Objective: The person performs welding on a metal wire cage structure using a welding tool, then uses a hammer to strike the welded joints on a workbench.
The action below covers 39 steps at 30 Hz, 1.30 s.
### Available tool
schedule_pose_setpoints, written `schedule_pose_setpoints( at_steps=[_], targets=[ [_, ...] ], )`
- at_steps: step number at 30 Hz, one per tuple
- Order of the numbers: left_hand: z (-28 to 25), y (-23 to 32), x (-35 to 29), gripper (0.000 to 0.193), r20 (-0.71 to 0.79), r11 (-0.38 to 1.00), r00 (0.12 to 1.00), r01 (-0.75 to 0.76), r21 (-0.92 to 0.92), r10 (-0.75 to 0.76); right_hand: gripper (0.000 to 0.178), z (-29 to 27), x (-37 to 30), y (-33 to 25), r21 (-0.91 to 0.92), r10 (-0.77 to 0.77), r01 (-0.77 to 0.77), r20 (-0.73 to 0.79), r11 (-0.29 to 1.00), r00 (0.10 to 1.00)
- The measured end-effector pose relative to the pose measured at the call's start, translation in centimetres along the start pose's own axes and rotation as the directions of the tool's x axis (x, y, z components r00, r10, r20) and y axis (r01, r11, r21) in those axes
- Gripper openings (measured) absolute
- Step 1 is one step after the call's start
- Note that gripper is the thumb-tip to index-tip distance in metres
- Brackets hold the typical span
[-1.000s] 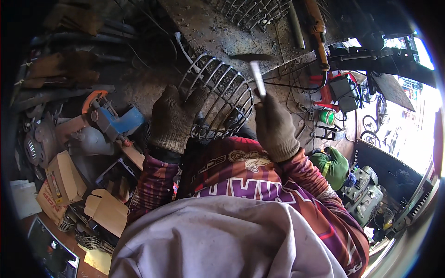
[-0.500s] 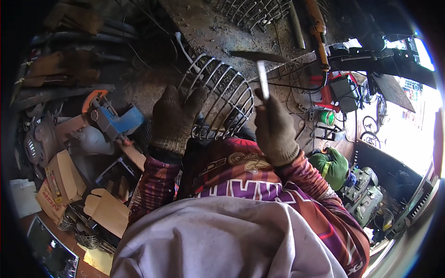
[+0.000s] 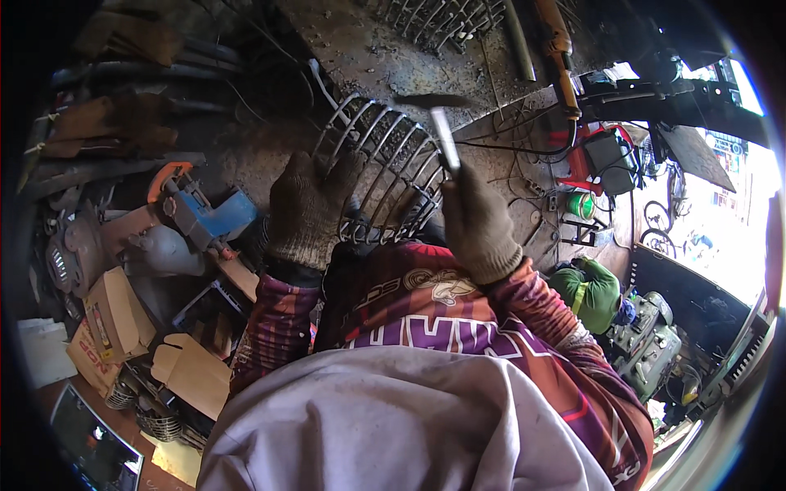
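A curved metal rod grille (image 3: 396, 139) stands in front of my body, its bars bowed outward and side by side. My gloved left hand (image 3: 309, 209) is closed on its left side, with the fingertips partly hidden among the rods. In my gloved right hand (image 3: 479, 217), the pale handle of a chipping hammer (image 3: 444, 135) is gripped. The hammer's long dark head lies over the grille's upper right part; whether it touches the rods I cannot tell.
A dirty metal worktable (image 3: 352, 49) ahead bears another rod grille (image 3: 446, 23) and an orange-handled tool (image 3: 557, 49). To the left are a blue machine part (image 3: 214, 214) and cardboard boxes (image 3: 192, 372). A red chair (image 3: 577, 168), cables and a green bundle (image 3: 591, 295) lie right.
My right hand and the chipping hammer have moved left, bringing the head further over the grille. My left hand stays on the grille.
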<state>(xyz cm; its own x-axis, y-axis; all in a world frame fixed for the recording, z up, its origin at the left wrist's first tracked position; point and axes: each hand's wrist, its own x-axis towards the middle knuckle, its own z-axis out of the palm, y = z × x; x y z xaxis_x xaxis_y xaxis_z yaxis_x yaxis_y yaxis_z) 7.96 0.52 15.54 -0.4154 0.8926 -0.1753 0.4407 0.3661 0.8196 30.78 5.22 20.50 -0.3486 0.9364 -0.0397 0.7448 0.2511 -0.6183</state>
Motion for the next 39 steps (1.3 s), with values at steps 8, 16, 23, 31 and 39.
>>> schedule_pose_setpoints(
  at_steps=[8, 16, 23, 31, 39],
  targets=[
    [-0.2, 0.5, -0.2, 0.056, -0.008, 0.997, 0.998, 0.065, 0.032, -0.065, 0.033, -0.3, 0.1, -0.5, 0.020, 0.050, -0.050, 0.005, 0.999, 0.999],
    [-0.6, 1.8, -0.5, 0.057, -0.006, 0.996, 0.998, 0.063, -0.060, -0.063, 0.033, -0.2, 0.9, 0.3, -0.125, 0.012, 0.003, 0.115, 0.992, 0.993],
    [-0.4, 1.0, -0.4, 0.057, -0.006, 0.998, 0.999, 0.042, -0.053, -0.042, 0.035, 0.0, 0.8, 0.7, -0.131, 0.036, -0.020, 0.125, 0.991, 0.991],
    [-0.6, 1.9, -0.5, 0.055, -0.003, 0.994, 0.998, 0.060, -0.087, -0.061, 0.037, -0.5, 1.1, 0.1, -0.188, 0.063, -0.035, 0.145, 0.981, 0.987],
    [-0.1, 1.2, -0.3, 0.054, -0.023, 0.989, 0.999, 0.037, -0.142, -0.041, 0.039, -0.5, 0.9, 1.0, -0.160, -0.029, 0.043, 0.088, 0.986, 0.996]
  ],
)
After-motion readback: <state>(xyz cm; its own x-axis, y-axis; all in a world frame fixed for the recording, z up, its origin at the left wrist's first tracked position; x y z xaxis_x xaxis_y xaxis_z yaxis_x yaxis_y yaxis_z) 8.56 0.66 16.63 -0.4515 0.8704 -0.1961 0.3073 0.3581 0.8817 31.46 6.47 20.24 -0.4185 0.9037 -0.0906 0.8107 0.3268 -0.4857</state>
